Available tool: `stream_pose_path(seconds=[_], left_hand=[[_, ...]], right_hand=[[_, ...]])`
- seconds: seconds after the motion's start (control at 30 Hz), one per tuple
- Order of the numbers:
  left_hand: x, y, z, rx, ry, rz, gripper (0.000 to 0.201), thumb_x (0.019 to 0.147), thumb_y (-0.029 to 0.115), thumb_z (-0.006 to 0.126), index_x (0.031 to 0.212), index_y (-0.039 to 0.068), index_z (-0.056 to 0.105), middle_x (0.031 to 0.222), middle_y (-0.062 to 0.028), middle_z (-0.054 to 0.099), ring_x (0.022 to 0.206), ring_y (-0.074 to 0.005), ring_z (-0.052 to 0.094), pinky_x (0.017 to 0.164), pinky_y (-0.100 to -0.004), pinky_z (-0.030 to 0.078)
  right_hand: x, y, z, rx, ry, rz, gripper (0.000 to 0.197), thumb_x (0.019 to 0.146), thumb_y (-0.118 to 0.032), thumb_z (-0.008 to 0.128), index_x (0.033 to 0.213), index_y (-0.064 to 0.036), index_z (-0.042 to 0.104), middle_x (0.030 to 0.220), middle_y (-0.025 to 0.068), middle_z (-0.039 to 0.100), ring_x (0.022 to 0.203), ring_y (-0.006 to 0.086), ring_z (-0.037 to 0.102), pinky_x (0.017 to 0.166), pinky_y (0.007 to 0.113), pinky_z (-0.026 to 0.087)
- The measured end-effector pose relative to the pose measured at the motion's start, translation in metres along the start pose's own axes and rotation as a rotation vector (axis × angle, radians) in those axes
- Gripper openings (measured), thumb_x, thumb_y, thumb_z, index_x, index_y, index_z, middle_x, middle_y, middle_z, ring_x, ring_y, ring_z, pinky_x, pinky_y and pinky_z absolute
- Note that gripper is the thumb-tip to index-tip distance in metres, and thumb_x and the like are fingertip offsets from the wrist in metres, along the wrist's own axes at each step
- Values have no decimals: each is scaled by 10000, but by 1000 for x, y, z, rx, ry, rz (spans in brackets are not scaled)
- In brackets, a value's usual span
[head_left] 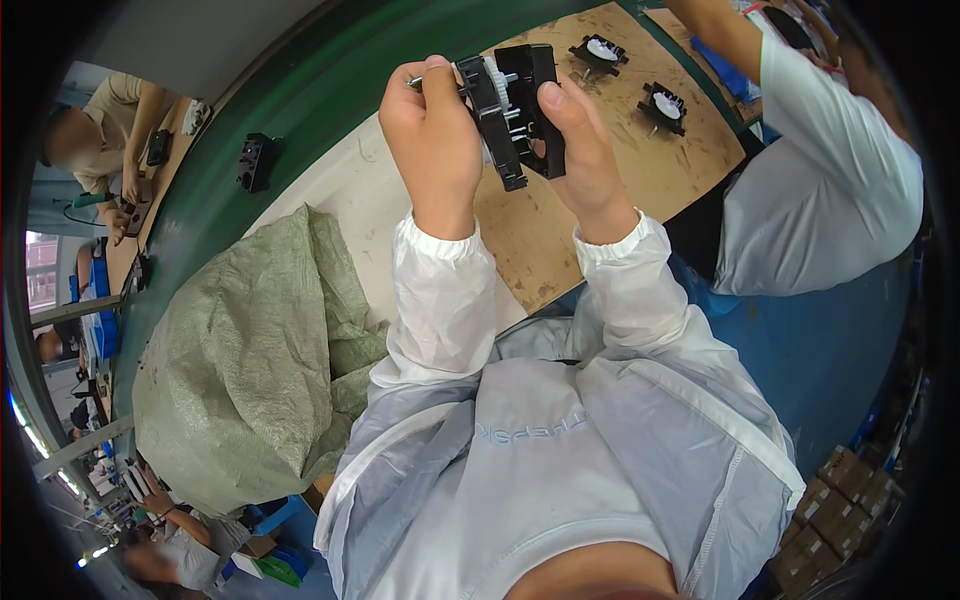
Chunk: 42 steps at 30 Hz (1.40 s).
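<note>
Looking down through the head view, I take the brown board (pixel 690 165) on the green desk (pixel 330 105) as my landmark. Above its left part, the left hand (pixel 435 140) grips a black frame (pixel 491 122) that carries a white gear (pixel 495 77) and several metal pins (pixel 516 115), with the thumb pressed along its near side. Just beside it, also above the board, the right hand (pixel 585 145) clasps a black housing (pixel 545 70), thumb on the face toward me. I have the frame and housing tilted and side by side, close together; I can't tell whether they touch.

On the board's far right part, I see two black assemblies (pixel 601 50) with white gears, lying apart from each other. Left of the board is a pale sheet (pixel 340 200), and farther left, overlapping that sheet, a crumpled green-grey sack (pixel 240 350). Beyond the sheet from the board, a black block (pixel 257 163) sits on the green surface. Just right of the board I see a co-worker's pale sleeve (pixel 815 130). Well below and to the right of the board, brown cartons (pixel 840 490) are stacked.
</note>
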<state>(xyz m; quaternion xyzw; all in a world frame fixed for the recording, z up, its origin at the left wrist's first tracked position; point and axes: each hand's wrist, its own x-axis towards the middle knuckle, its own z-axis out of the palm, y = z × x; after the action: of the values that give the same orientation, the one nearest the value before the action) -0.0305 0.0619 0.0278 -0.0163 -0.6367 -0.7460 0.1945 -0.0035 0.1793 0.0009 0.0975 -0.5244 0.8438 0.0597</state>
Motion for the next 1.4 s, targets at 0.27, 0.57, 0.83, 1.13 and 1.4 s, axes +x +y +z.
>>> stream_pose_path(seconds=[0.27, 0.57, 0.83, 1.13, 1.4], left_hand=[[-1, -3, 2, 92, 32, 14, 244, 965, 180, 507, 875, -36, 578, 703, -85, 596, 612, -133, 507, 599, -259, 445], [1, -16, 0, 176, 50, 10, 237, 965, 176, 506, 898, -44, 566, 705, -112, 613, 589, -152, 524, 581, -285, 459], [1, -15, -8, 243, 32, -49, 226, 959, 171, 518, 905, -44, 562, 715, -121, 617, 580, -166, 525, 571, -294, 457], [2, -28, -18, 368, 52, -34, 203, 952, 165, 525, 881, -24, 551, 695, -116, 600, 585, -196, 522, 576, -319, 460], [1, -30, -18, 401, 98, -16, 194, 949, 158, 513, 854, -9, 537, 676, -116, 591, 579, -220, 522, 580, -338, 464]], right_hand=[[4, 5, 5, -77, 41, -12, 351, 970, -320, 525, 1168, -39, 589, 931, 13, 622, 758, 69, 506, 680, 197, 375], [5, 10, 8, -147, 50, 4, 383, 1005, -359, 449, 1185, -47, 580, 958, 17, 623, 766, 77, 514, 696, 206, 394], [6, 13, 5, -198, 18, 62, 398, 1020, -390, 408, 1139, -53, 585, 929, 29, 624, 740, 82, 515, 669, 213, 403], [13, 31, -1, -51, -2, 205, 430, 1015, -413, 431, 1087, -32, 619, 892, 26, 651, 707, 68, 561, 591, 188, 402], [15, 36, 1, -59, 6, 209, 417, 1016, -403, 435, 1077, -33, 616, 878, 23, 647, 687, 65, 551, 578, 189, 406]])
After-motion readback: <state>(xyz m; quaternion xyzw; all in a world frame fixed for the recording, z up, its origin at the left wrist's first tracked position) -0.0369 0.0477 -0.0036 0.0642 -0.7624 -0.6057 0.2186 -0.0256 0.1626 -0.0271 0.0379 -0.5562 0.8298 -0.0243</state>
